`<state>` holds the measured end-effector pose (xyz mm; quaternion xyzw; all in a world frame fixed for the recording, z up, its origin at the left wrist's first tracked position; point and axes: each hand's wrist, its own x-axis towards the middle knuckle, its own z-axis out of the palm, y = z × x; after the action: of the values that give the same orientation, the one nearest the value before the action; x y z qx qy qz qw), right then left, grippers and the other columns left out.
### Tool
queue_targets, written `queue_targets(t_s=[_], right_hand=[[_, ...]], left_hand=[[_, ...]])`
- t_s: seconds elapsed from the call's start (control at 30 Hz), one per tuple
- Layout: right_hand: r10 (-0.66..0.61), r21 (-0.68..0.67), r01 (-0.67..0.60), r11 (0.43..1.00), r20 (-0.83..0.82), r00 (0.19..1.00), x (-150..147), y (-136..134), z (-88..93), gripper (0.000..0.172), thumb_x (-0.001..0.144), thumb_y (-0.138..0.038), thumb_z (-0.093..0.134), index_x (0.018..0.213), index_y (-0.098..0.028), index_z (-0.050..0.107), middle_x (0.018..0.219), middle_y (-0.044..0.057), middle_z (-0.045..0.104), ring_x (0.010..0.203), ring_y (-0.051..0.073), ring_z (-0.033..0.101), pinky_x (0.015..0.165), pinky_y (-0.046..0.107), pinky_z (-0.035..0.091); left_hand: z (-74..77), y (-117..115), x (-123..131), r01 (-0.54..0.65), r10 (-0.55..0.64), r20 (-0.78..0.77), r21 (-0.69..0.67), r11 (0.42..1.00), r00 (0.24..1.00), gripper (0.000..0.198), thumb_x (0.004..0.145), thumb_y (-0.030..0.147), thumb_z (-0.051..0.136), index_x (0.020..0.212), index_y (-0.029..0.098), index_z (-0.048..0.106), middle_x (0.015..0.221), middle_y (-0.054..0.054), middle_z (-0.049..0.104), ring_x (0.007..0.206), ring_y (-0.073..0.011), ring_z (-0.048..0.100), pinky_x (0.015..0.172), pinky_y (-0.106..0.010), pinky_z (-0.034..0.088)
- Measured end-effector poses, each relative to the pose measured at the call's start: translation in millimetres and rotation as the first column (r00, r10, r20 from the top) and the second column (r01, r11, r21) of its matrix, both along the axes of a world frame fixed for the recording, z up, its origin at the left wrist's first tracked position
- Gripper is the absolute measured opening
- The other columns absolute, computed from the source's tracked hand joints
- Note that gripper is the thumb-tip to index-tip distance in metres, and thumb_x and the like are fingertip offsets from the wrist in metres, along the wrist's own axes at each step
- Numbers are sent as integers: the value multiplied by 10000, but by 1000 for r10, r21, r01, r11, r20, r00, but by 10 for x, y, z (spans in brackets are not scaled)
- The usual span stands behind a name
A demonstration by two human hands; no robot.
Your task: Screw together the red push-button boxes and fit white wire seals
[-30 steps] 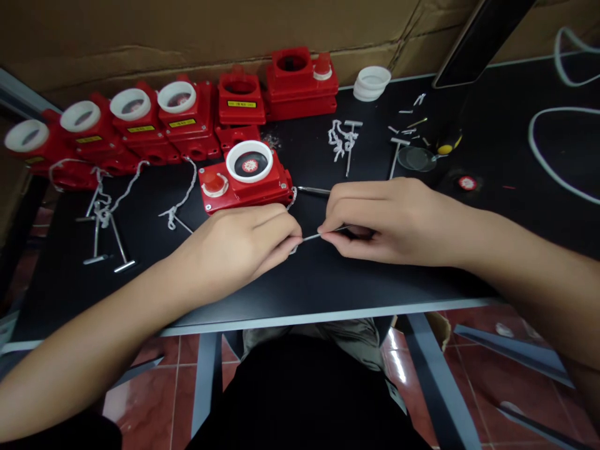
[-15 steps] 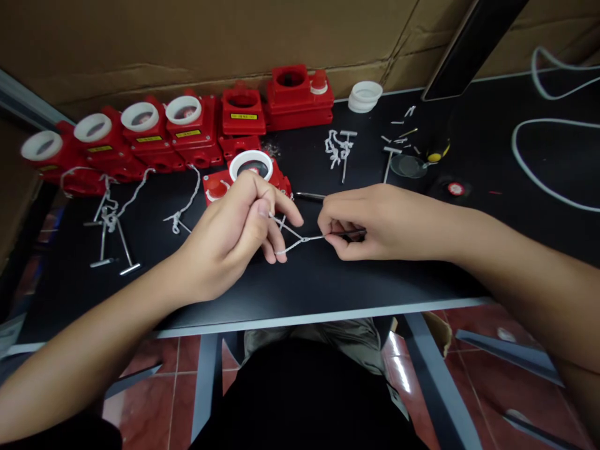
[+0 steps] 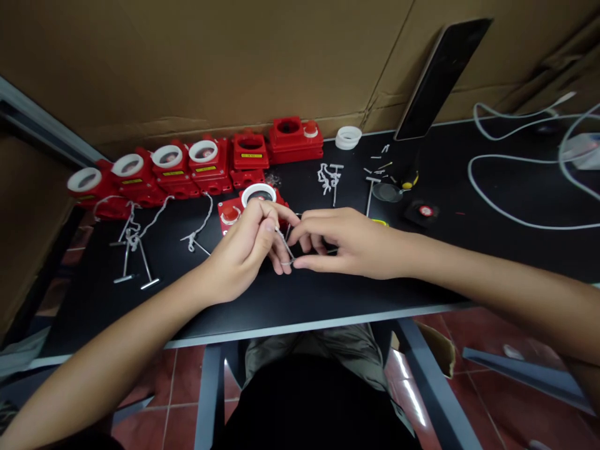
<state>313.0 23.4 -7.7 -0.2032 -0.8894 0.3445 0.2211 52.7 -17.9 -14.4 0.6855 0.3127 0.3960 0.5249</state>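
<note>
My left hand (image 3: 253, 247) is closed on a thin white cord (image 3: 285, 242), which loops out past its fingertips. My right hand (image 3: 344, 244) is right beside it, thumb tip at the cord's end and forefinger almost meeting the left fingers. A thin metal tool (image 3: 332, 250) shows under its curled fingers; most of it is hidden. Just behind both hands sits a red box (image 3: 229, 214) with a white ring (image 3: 259, 192) and a red knob, partly covered by my left hand. A yellow piece (image 3: 380, 222) peeks out behind my right wrist.
Several red boxes (image 3: 171, 178) with white rings line the back left, with corded metal T-bars (image 3: 144, 262) in front. Stacked white rings (image 3: 348, 137), a T-bar with cord (image 3: 334, 181), small metal pins, a round clear disc (image 3: 387, 192) and grey cables (image 3: 506, 222) lie farther right.
My right hand has moved left, up against my left hand, and the stretched cord between them has shortened. The view has tilted up and shifted slightly.
</note>
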Motion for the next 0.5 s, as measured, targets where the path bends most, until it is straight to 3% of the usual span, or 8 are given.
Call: queue_targets(t_s=[0.13, 0.2, 0.27, 0.37, 0.5], right_hand=[[-41, -126, 27, 992, -112, 993, -190, 10, 34, 71, 1055, -230, 835, 1006, -179, 824, 872, -3, 743, 760, 111, 618, 745, 250, 466], [-70, -281, 4, 960, -227, 971, -233, 1, 24, 94, 1036, -218, 842, 965, -175, 798, 846, -1, 767, 740, 103, 636, 720, 243, 471], [-123, -438, -32, 898, -322, 939, -243, -9, -6, 187, 1066, -325, 847, 989, -178, 760, 828, -1, 776, 679, 96, 643, 649, 232, 479], [-227, -525, -5, 851, -376, 898, -216, 2, -76, 398, 1091, -567, 835, 1045, -191, 713, 828, 1, 781, 575, 82, 610, 527, 219, 463], [-361, -595, 36, 803, -437, 823, -167, 40, -145, 459, 1033, -605, 908, 1011, -200, 693, 829, 0, 796, 529, 73, 618, 488, 208, 489]], left_hand=[[-9, 23, -26, -33, 33, 9, 58, 998, 999, 385, 1264, 588, 559, 1090, 254, 474, 1356, -97, 726, 667, -125, 808, 543, -269, 673], [-18, 28, -32, -31, 30, 10, 53, 998, 999, 385, 1253, 606, 586, 1128, 251, 506, 1253, -75, 746, 685, -139, 813, 579, -278, 684], [-29, 27, -27, -11, 11, 14, 13, 1000, 1000, 381, 1239, 618, 623, 1212, 244, 551, 1090, -32, 743, 690, -150, 802, 601, -275, 674], [-20, 18, -8, 39, -38, 6, -61, 997, 999, 389, 1203, 576, 712, 1334, 221, 621, 976, -3, 735, 692, -146, 766, 623, -261, 638], [65, 13, -6, 63, -63, -113, -1, 998, 992, 169, 1114, 344, 825, 1130, 180, 782, 857, 12, 702, 728, -127, 696, 712, -248, 583]])
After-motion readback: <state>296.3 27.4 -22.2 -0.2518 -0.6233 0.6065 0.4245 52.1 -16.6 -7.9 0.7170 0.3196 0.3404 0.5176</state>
